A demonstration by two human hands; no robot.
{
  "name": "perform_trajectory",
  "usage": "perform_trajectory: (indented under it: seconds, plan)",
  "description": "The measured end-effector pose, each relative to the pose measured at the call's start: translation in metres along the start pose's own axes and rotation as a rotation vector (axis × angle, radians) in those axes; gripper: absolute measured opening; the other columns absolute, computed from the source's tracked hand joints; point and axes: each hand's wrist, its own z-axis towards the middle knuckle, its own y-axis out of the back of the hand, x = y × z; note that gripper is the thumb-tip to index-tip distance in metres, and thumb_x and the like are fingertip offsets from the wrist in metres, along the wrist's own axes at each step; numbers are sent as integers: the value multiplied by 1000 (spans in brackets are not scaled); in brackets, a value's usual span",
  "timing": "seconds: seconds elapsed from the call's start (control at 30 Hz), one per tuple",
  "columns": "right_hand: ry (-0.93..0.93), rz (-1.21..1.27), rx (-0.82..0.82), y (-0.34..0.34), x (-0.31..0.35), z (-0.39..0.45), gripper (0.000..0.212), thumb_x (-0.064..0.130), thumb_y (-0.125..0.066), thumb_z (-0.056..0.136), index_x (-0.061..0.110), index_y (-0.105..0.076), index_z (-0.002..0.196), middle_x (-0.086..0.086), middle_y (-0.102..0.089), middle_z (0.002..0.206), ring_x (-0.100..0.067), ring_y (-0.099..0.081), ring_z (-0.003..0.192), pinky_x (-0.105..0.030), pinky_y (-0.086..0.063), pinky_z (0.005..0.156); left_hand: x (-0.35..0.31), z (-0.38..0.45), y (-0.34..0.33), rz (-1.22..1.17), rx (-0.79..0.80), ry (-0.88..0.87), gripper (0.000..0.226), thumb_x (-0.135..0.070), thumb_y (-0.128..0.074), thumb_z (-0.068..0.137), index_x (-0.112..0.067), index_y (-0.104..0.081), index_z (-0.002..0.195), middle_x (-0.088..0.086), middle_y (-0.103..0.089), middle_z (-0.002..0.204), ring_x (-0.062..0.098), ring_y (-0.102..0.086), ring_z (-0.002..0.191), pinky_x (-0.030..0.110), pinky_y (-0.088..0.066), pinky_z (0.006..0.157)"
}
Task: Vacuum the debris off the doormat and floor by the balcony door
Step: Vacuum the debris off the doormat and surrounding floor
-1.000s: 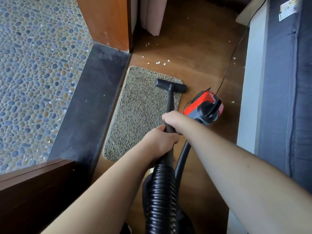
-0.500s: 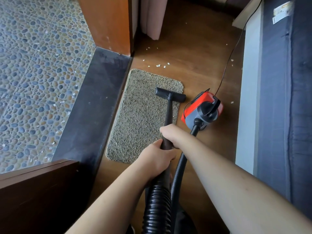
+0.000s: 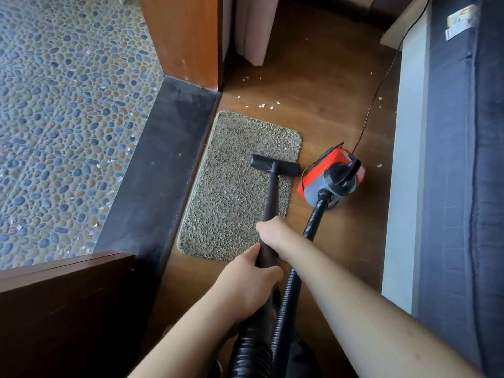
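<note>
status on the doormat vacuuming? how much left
Partway. Done: the doormat looks nearly free of flecks. In hand: both hands hold the wand, left hand below right hand, with the nozzle on the mat's right side. Left: white bits on the wood floor beyond the mat and by the white panel.

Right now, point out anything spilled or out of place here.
White crumbs lie scattered on the wood floor beyond the doormat, more near the white cabinet base and across the pebble tiles. Nothing else stands out.
</note>
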Motion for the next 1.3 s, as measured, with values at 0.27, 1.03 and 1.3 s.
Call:
perform_trajectory:
  seconds: [0.27,1.03,1.3]
  plan:
    - [79,14,-37,21,31,22,45,25,-51,89,9,-48,131,-13,-63,118,-29,-63,94,-28,-44,60,-23,23,2,4,-56,-53,17,-20,-57,83,-37,-54,87,2,-67,71,26,-69,61,37,-60,65]
    - [53,120,77,32,27,28,43,26,-51,89,8,-51,127,-12,-60,102,-26,-58,76,-27,-45,59,-37,46,-11,185,-11,35,27,-30,-52,81,-22,-48,106,11,-67,99,38,-68,90,48,-57,85]
    - [46,66,74,4,8,-8,41,25,-49,92,7,-49,129,-9,-56,97,-20,-53,66,-23,-34,48,-5,7,-1,172,-7,31,19,-29,-53,82,-27,-51,101,4,-66,88,32,-67,80,45,-58,82]
